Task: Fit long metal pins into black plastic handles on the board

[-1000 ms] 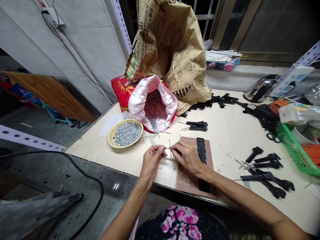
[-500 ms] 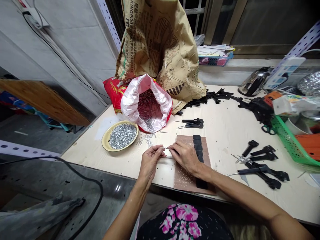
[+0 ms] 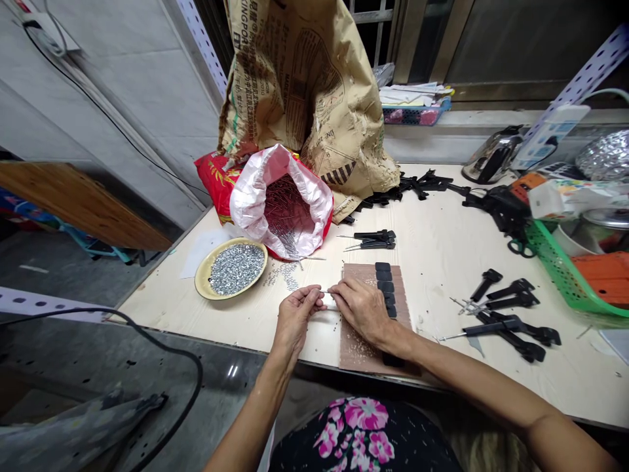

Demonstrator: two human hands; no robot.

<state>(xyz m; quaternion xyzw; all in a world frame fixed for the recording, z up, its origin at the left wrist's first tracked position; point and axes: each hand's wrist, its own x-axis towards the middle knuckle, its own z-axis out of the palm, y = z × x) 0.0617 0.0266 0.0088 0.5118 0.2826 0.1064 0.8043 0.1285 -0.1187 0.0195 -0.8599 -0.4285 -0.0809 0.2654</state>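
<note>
Steel pin [image 3: 324,292], now level, between left hand [image 3: 295,314] and right hand [image 3: 361,308]

Pale wooden worktop [image 3: 437,275] lets my right hand [image 3: 362,311] pass to the black plastic handles [image 3: 506,326]; a round brass-coloured plate [image 3: 201,282] stands beyond my left hand [image 3: 295,316].

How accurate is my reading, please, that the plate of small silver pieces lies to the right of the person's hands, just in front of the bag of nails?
That is wrong in one respect: the head view shows the plate to the left of the left hand and the right hand, not to their right. It does lie just in front of the bag of nails.
</note>
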